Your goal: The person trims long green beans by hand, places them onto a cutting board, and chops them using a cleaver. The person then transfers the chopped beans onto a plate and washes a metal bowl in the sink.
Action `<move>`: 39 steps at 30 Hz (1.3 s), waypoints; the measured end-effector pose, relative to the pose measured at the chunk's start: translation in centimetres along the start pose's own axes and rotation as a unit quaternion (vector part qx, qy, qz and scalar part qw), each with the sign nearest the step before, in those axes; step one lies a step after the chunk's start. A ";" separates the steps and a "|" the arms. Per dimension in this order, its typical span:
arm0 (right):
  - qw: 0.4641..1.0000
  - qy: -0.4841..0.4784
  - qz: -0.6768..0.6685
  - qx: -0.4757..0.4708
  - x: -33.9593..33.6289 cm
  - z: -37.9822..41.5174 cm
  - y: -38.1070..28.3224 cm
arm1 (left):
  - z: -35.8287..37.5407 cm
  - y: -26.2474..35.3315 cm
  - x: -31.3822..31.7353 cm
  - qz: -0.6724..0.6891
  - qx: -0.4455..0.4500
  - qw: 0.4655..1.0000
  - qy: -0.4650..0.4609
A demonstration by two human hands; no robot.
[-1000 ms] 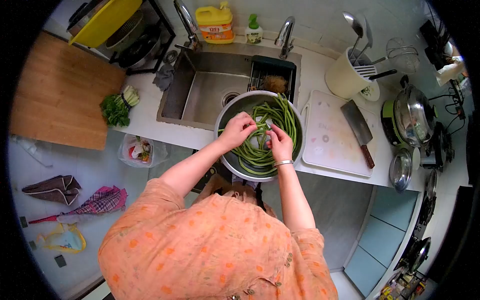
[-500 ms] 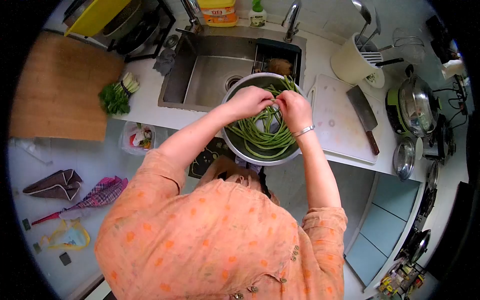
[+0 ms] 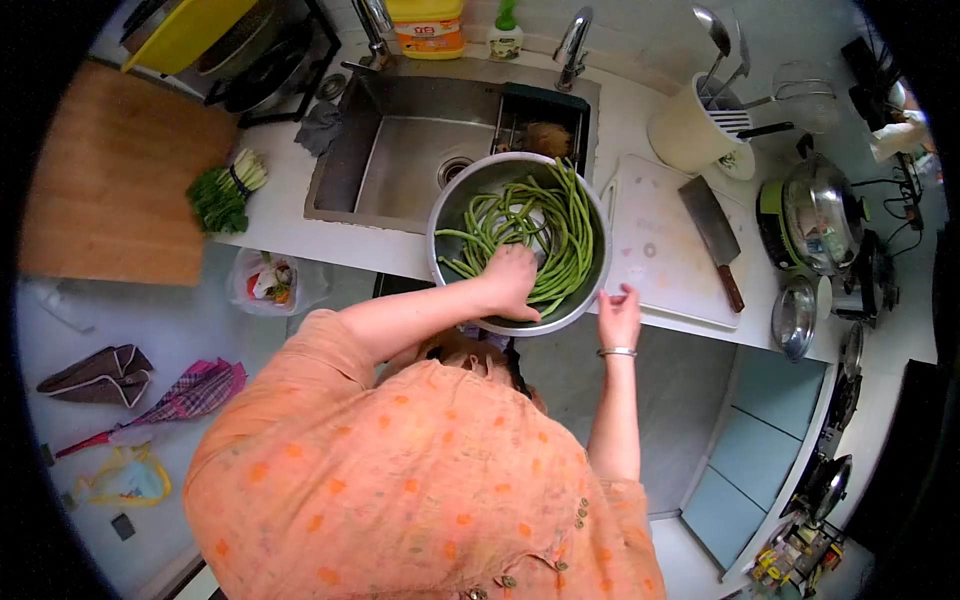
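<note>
Left hand (image 3: 512, 282) in beans (image 3: 545, 225); right hand (image 3: 619, 315) at bowl (image 3: 460, 195) rim, counter edge.

One steel bowl (image 3: 590, 290) of long beans (image 3: 560, 235), one cleaver (image 3: 712, 238) on one cutting board (image 3: 665, 275), two bottles at twelve o'clock, two hands.

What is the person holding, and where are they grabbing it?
The left hand reaches into the long green beans in the round metal bowl; any grip is hidden. The right hand rests at the bowl's rim, fingers spread.
</note>
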State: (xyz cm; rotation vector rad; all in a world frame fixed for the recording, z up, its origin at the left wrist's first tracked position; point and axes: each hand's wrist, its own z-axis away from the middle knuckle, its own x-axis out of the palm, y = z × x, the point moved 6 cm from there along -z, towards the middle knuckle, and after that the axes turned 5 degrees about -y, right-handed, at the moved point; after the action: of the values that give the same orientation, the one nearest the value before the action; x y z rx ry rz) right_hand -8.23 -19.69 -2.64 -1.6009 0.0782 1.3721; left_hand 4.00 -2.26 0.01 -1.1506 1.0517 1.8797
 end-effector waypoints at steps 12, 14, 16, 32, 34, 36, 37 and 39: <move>0.996 -0.050 -0.076 -0.013 5.7 0.4 1.2 | -4.8 0.5 3.6 -0.058 -0.081 0.993 0.063; 0.995 -0.056 -0.082 -0.009 6.7 -0.2 2.9 | -3.7 0.1 1.5 0.055 -0.042 0.993 0.098; 0.992 -0.081 -0.101 -0.006 6.8 -0.2 2.6 | -3.8 -0.6 1.8 0.133 -0.050 0.989 0.044; 0.943 -0.325 -0.031 -0.070 1.6 -3.9 1.4 | -0.4 -4.8 -9.0 0.703 0.017 0.703 -0.105; 0.942 -0.317 -0.015 -0.113 0.7 -4.8 1.4 | 0.4 -3.9 -10.8 0.702 0.020 0.708 -0.073; 0.943 -0.298 -0.012 -0.150 0.1 -5.9 1.8 | 0.8 -3.9 -11.4 0.701 0.013 0.712 -0.041; 0.942 -0.289 -0.016 -0.168 -0.4 -6.3 1.4 | 1.2 -3.5 -12.2 0.697 0.013 0.717 -0.018; 0.933 -0.308 -0.041 -0.181 -0.7 -6.8 0.4 | 1.7 -3.3 -13.2 0.698 -0.007 0.716 0.022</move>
State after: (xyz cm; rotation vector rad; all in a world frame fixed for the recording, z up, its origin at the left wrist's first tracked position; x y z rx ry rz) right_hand -3.82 -24.97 -3.19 -1.3621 -0.6433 1.8361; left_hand 11.12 -1.14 11.66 -0.2029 2.3033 2.8770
